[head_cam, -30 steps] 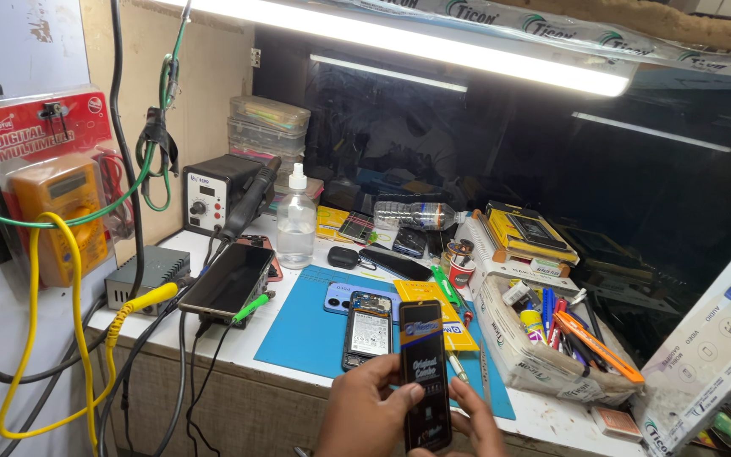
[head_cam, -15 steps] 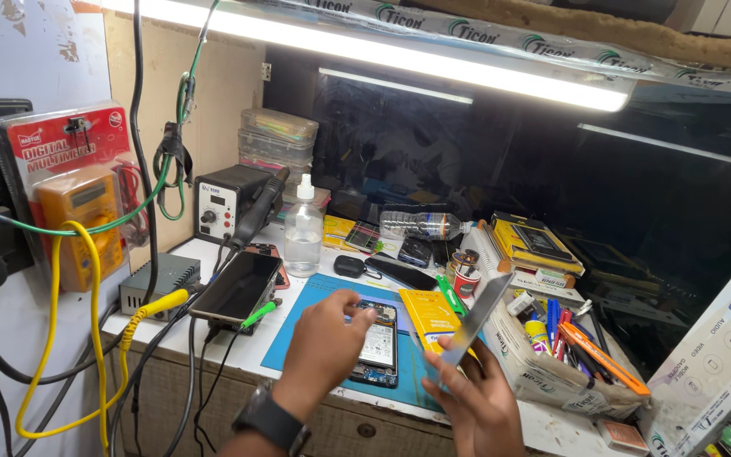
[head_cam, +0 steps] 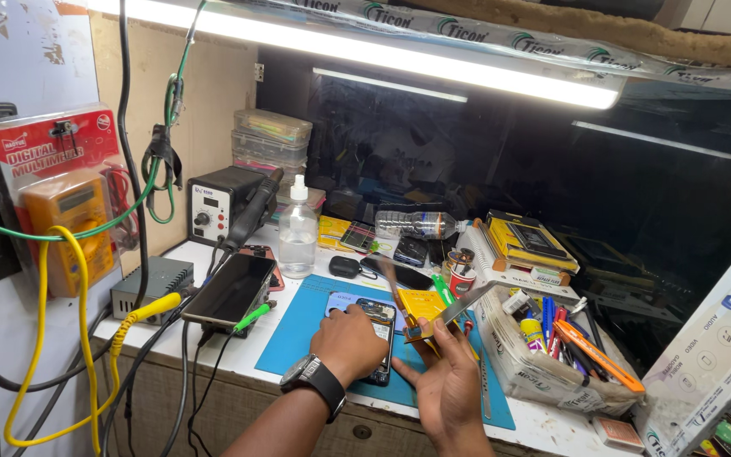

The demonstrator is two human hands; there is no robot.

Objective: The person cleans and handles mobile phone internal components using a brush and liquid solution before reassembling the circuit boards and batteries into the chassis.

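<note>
At the left rear of the desk (head_cam: 213, 360) stands a black soldering station (head_cam: 217, 203), with a clear squeeze bottle (head_cam: 298, 230) beside it. Stacked clear plastic boxes (head_cam: 271, 140) sit behind against the wall. A packaged yellow multimeter (head_cam: 61, 199) hangs past the left edge. Near the left front edge lies a dark tablet (head_cam: 232, 290) beside a small grey box (head_cam: 152, 283). A plastic water bottle (head_cam: 416, 224) lies along the back. Toward the right edge, a bag of pens (head_cam: 556, 343) sits.
</note>
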